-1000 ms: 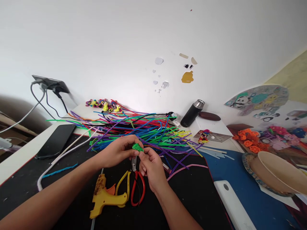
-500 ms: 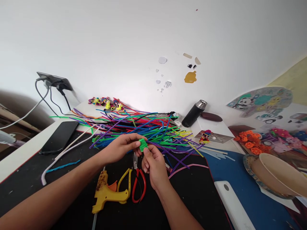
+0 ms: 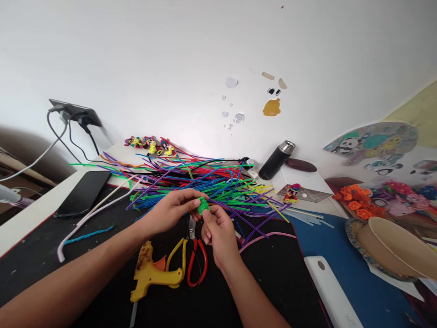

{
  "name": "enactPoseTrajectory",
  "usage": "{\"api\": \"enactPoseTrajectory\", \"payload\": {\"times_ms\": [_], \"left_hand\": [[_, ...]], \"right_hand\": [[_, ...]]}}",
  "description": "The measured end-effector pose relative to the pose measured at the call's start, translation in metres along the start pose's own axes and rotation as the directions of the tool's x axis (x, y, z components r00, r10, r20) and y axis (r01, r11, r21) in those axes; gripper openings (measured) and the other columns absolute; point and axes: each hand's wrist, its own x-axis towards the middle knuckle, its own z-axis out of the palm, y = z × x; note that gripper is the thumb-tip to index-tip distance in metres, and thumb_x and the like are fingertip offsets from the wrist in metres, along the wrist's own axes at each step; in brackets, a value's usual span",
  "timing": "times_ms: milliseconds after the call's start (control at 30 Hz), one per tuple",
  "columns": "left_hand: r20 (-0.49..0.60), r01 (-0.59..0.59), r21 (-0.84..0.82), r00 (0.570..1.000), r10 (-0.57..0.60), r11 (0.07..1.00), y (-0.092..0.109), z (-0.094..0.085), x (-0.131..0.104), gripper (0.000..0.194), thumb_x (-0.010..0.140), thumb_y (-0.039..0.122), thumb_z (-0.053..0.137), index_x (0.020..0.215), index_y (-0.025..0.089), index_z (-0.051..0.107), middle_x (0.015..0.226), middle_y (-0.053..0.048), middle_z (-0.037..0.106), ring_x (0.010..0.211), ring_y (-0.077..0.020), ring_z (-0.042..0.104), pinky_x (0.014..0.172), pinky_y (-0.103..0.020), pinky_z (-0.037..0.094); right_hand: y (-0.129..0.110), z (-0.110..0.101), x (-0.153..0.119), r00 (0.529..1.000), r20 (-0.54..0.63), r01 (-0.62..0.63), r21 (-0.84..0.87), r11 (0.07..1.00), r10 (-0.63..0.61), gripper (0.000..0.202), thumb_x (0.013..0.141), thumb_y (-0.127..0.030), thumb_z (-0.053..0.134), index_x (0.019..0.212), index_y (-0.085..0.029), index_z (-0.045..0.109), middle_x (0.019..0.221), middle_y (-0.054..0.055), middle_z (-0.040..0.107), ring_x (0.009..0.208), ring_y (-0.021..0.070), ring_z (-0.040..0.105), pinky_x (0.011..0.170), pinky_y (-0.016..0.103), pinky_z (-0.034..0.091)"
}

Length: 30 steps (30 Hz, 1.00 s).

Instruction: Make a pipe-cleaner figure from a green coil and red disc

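Between my two hands is a small bright green piece of coiled pipe cleaner [image 3: 203,206]. My left hand [image 3: 175,208] pinches its upper left side with thumb and fingertips. From the lower right, my right hand [image 3: 220,232] grips it between thumb and curled fingers, which partly cover it. Just beyond lies a wide heap of coloured pipe cleaners [image 3: 211,177]. Below my hands, red-handled pliers [image 3: 197,262] rest on the black mat [image 3: 266,282]. Beside them are a yellow-handled tool [image 3: 175,255] and a yellow glue gun [image 3: 153,275] with a stick in its rear.
A black phone [image 3: 82,193] lies at left, near white and blue pipe cleaners. Small pipe-cleaner figures [image 3: 150,145] stand by the wall. At right are a black flask [image 3: 276,159], a white device [image 3: 332,291], a bowl [image 3: 403,241] and orange pieces [image 3: 357,200].
The view has shifted slightly. Both hands keep hold of the green piece, which appears turned a little, with the fingers barely moved.
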Motion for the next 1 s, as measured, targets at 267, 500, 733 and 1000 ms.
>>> {"api": "enactPoseTrajectory", "payload": {"times_ms": [267,500,733,1000], "left_hand": [[-0.006,0.018,-0.042,1.000,-0.018,0.999,-0.003,-0.001,0.000,0.037,0.095,0.049,0.078,0.110,0.015,0.077,0.085,-0.003,0.076,0.071,-0.0179,0.070,0.072,-0.031,0.056],[0.029,0.010,-0.278,1.000,-0.002,0.961,-0.006,0.007,0.002,0.057,0.084,0.035,0.094,0.134,0.019,0.071,0.109,-0.007,0.076,0.096,-0.0220,0.072,0.088,-0.035,0.057],[-0.063,0.003,-0.201,0.998,-0.016,0.979,-0.014,0.014,0.005,0.049,0.085,0.034,0.091,0.127,0.018,0.073,0.102,-0.004,0.074,0.087,-0.0188,0.067,0.081,-0.033,0.056],[-0.053,0.019,-0.052,0.998,-0.021,0.998,-0.003,0.005,0.002,0.050,0.086,0.039,0.086,0.128,0.016,0.075,0.093,-0.004,0.076,0.077,-0.0190,0.067,0.076,-0.034,0.055]], "right_hand": [[0.002,0.000,-0.001,1.000,0.000,0.006,0.010,1.000,-0.006,0.050,0.082,-0.061,0.092,0.085,-0.021,0.061,0.047,-0.014,0.042,0.038,0.0045,0.032,0.039,0.017,0.029],[-0.001,-0.005,0.002,0.998,-0.059,-0.010,0.030,1.000,0.011,0.054,0.081,-0.065,0.092,0.090,-0.021,0.061,0.050,-0.014,0.043,0.038,0.0042,0.035,0.038,0.017,0.022],[0.002,-0.006,0.003,0.998,-0.051,-0.029,0.012,1.000,0.029,0.057,0.078,-0.067,0.093,0.092,-0.020,0.063,0.051,-0.014,0.043,0.039,0.0044,0.035,0.039,0.017,0.022],[-0.003,-0.007,0.003,0.998,-0.017,-0.052,-0.011,0.999,0.052,0.057,0.081,-0.071,0.087,0.087,-0.021,0.060,0.053,-0.011,0.046,0.040,0.0064,0.040,0.040,0.019,0.019]]}}
